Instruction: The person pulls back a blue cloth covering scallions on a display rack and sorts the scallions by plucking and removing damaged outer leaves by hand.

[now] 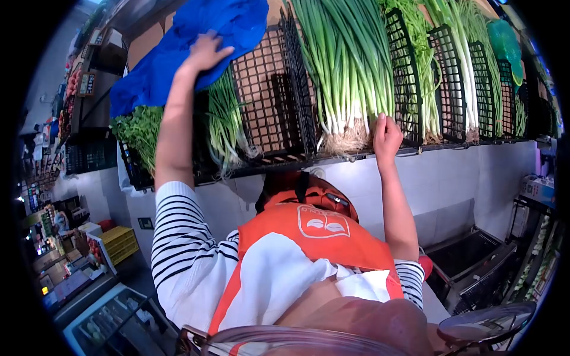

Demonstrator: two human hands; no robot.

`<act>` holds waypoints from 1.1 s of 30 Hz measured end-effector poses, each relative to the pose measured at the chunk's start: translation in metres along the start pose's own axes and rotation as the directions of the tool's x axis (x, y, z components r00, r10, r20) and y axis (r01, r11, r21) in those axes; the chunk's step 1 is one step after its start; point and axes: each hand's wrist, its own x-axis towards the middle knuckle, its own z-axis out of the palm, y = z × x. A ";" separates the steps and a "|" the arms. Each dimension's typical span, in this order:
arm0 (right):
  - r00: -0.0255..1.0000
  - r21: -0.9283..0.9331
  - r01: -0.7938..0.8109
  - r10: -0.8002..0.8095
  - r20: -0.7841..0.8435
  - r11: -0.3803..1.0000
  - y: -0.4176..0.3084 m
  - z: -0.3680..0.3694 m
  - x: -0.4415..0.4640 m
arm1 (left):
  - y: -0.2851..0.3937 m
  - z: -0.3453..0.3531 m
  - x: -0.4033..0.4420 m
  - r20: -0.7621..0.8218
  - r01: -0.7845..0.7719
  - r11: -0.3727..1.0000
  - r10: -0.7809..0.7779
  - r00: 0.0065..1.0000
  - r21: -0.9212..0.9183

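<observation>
My left hand [208, 52] lies on a blue cloth [222, 24] with its fingers apart. The cloth is spread over the crates at the upper left and hides part of what is under it. At the right edge of a large bunch of scallions [350, 65], my right hand [387, 135] is closed, its fingertips against the white stalks just above the roots [346, 137]. Whatever is between those fingers is hidden. A smaller bunch of scallions [224, 113] and leafy herbs [138, 127] show below the cloth.
Black mesh crate dividers [404, 71] separate the produce, with leafy green stalks [426, 101] and long white-stemmed greens [468, 89] to the right. A bare cardboard-lined section [267, 95] lies left of the large bunch. A yellow crate [119, 243] stands at the far left.
</observation>
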 end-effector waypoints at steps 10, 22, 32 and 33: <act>0.996 0.174 -0.003 -0.012 0.088 0.985 -0.026 -0.001 0.014 | 0.191 0.003 -0.167 -0.266 -0.284 0.631 0.125 0.956 -0.722; 0.932 0.068 -0.184 0.152 0.329 0.981 -0.065 -0.006 0.092 | 0.192 0.020 -0.211 -0.226 -0.130 0.424 -0.184 0.956 -0.896; 0.942 0.415 -0.106 -0.042 0.333 0.903 -0.102 -0.082 -0.034 | 0.247 -0.036 -0.175 -0.016 0.044 -0.508 0.114 0.993 -0.861; 0.925 0.434 -0.179 0.001 0.380 0.883 -0.103 -0.088 -0.050 | 0.260 -0.033 -0.168 0.040 0.121 -0.539 0.159 0.986 -0.834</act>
